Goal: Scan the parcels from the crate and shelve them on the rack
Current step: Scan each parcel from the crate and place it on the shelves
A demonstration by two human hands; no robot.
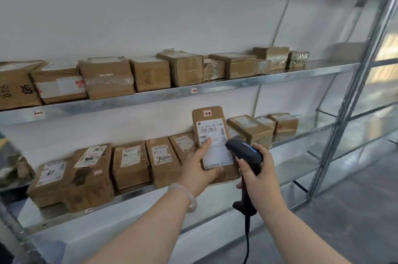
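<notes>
Two bare forearms reach up from six o'clock, and each hand is busy. Filling the view behind them is the metal rack [353,100], its upright post at three o'clock.

The upper shelf [129,100] carries a row of brown cardboard boxes [107,78] from nine o'clock across to two o'clock. The lower shelf [137,194] holds a row of flatter labelled parcels [131,164] at eight o'clock, with a smaller cluster [252,129] at three o'clock of the centre.

The parcel [212,125] being handled stands upright just below the centre of the view, in front of the lower shelf, with its white shipping label [215,151] facing the camera. The left hand [199,166] grips its lower left edge; the thumb lies on the label and the fingers wrap underneath.

The right hand [261,174], at five o'clock of the parcel, is curled round the handle of a black barcode scanner [243,148]. The scanner's head touches or nearly touches the label's right edge, and its cable [247,240] hangs towards six o'clock.

A pale bangle [189,197] sits on the left wrist. A small tag [207,113] is stuck at the parcel's twelve o'clock end.
</notes>
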